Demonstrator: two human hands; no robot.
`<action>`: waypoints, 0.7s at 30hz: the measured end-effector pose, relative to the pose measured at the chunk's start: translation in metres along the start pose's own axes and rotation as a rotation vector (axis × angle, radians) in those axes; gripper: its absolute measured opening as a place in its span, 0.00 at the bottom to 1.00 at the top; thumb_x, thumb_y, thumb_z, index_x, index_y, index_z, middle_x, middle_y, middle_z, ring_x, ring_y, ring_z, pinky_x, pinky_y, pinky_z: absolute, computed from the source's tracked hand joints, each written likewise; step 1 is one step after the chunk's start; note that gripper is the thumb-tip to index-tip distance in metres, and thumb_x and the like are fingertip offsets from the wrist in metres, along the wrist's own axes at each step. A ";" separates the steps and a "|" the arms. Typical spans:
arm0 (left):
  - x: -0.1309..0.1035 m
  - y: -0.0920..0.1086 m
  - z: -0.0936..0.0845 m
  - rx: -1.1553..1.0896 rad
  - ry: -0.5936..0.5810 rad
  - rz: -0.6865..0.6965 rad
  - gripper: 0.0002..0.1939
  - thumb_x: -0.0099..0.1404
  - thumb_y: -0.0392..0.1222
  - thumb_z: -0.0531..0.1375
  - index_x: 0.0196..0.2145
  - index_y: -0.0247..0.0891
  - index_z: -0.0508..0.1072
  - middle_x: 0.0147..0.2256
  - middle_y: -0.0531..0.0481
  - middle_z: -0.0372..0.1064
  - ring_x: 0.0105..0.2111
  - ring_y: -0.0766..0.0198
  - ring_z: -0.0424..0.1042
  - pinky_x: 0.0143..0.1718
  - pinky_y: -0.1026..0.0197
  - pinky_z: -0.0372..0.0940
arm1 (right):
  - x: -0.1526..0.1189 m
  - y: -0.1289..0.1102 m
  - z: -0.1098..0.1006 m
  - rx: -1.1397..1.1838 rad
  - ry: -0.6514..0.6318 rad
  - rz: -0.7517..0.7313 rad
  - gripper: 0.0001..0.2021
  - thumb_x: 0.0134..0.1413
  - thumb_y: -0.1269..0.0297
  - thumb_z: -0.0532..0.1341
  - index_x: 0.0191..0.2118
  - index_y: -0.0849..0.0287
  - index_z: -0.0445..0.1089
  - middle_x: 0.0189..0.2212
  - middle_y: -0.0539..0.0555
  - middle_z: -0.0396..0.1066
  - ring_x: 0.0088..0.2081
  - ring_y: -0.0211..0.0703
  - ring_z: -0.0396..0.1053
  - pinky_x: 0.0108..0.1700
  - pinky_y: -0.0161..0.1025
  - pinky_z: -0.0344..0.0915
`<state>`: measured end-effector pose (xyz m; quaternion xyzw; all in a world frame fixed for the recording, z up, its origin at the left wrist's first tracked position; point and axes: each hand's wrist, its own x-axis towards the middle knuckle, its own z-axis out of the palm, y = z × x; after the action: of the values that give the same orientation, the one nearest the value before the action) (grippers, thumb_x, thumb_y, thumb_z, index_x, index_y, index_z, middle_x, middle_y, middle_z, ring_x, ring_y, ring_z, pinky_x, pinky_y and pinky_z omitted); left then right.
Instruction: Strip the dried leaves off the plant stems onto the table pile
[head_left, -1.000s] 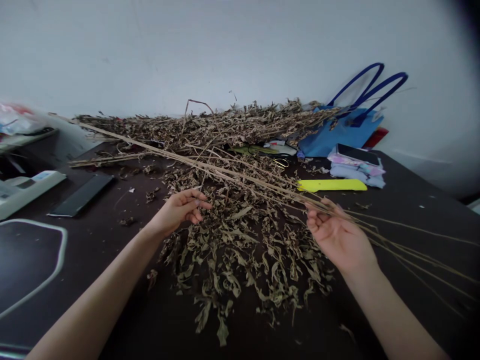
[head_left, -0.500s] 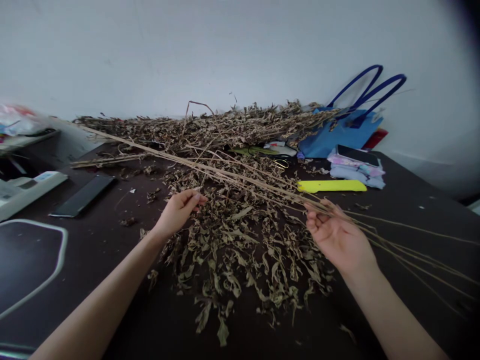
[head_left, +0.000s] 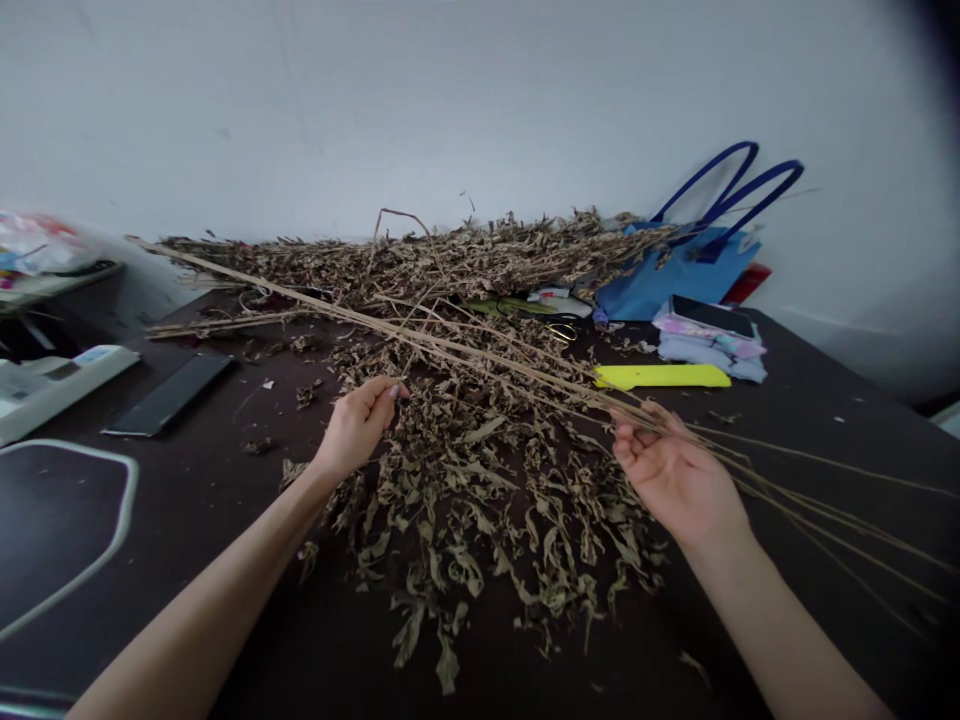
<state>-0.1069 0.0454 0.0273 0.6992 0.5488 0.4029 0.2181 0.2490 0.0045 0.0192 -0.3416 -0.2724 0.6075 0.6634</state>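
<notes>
Left hand [head_left: 357, 428], loosely open a second ago, now pinches closed by the crumpled grey-green dried leaves [head_left: 450, 480], on what I can't tell; right hand [head_left: 679, 480] still holds long tan woody stalks [head_left: 450, 346] over them: finer picking, I judge

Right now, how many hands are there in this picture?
2: the left hand is over the left side of the dry leaves, and the right hand, palm up, holds long dry stalks at the right. I see no other hand.

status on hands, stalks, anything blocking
Right hand palm up, holding long dried stalks. Left hand pinched near dried leaves, contents unclear. Yellow bar nearby, seemingly not blocking.
</notes>
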 end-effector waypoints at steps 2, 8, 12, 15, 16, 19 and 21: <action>0.000 -0.002 0.001 -0.021 0.016 -0.006 0.14 0.66 0.46 0.49 0.37 0.37 0.70 0.17 0.58 0.54 0.18 0.69 0.54 0.20 0.67 0.50 | 0.000 0.000 -0.001 -0.001 -0.003 0.000 0.07 0.54 0.65 0.57 0.37 0.56 0.70 0.37 0.57 0.75 0.34 0.37 0.73 0.36 0.34 0.71; 0.000 0.004 0.004 -0.236 -0.004 -0.057 0.16 0.66 0.49 0.50 0.41 0.35 0.69 0.22 0.54 0.64 0.20 0.68 0.62 0.23 0.66 0.57 | 0.001 -0.005 0.000 -0.002 0.018 -0.052 0.07 0.52 0.67 0.56 0.36 0.56 0.71 0.36 0.56 0.75 0.34 0.36 0.72 0.37 0.34 0.71; 0.000 0.009 0.005 -0.382 -0.004 -0.079 0.19 0.65 0.50 0.51 0.47 0.34 0.67 0.32 0.47 0.70 0.25 0.66 0.69 0.27 0.64 0.64 | 0.000 -0.012 -0.001 0.040 0.046 -0.092 0.08 0.54 0.68 0.55 0.36 0.57 0.71 0.36 0.56 0.75 0.33 0.35 0.72 0.36 0.34 0.71; 0.000 0.006 0.004 -0.391 0.008 -0.048 0.18 0.64 0.48 0.54 0.47 0.34 0.68 0.31 0.48 0.70 0.25 0.67 0.68 0.28 0.64 0.64 | 0.000 -0.014 -0.002 0.060 0.059 -0.096 0.09 0.54 0.68 0.54 0.36 0.57 0.71 0.36 0.56 0.75 0.32 0.35 0.71 0.34 0.33 0.70; 0.000 0.005 0.004 -0.389 0.008 -0.042 0.17 0.64 0.47 0.54 0.46 0.34 0.69 0.29 0.49 0.70 0.24 0.68 0.68 0.27 0.64 0.64 | 0.000 -0.014 -0.002 0.061 0.060 -0.097 0.09 0.54 0.69 0.54 0.36 0.57 0.71 0.36 0.56 0.75 0.32 0.34 0.71 0.33 0.33 0.70; 0.001 0.003 0.002 -0.396 -0.002 -0.051 0.16 0.64 0.46 0.55 0.45 0.33 0.69 0.28 0.49 0.71 0.23 0.68 0.67 0.26 0.65 0.63 | 0.001 -0.012 -0.002 0.047 0.051 -0.114 0.09 0.52 0.70 0.55 0.36 0.57 0.71 0.34 0.55 0.75 0.30 0.35 0.71 0.32 0.34 0.70; 0.001 0.005 0.002 -0.406 -0.011 -0.060 0.17 0.64 0.46 0.55 0.45 0.33 0.69 0.28 0.48 0.72 0.23 0.68 0.68 0.26 0.65 0.63 | 0.001 -0.011 -0.003 0.033 0.042 -0.123 0.08 0.50 0.70 0.56 0.36 0.57 0.71 0.33 0.55 0.75 0.30 0.35 0.70 0.31 0.34 0.70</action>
<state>-0.1027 0.0450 0.0303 0.6263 0.4757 0.4950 0.3694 0.2579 0.0050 0.0262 -0.3260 -0.2689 0.5626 0.7106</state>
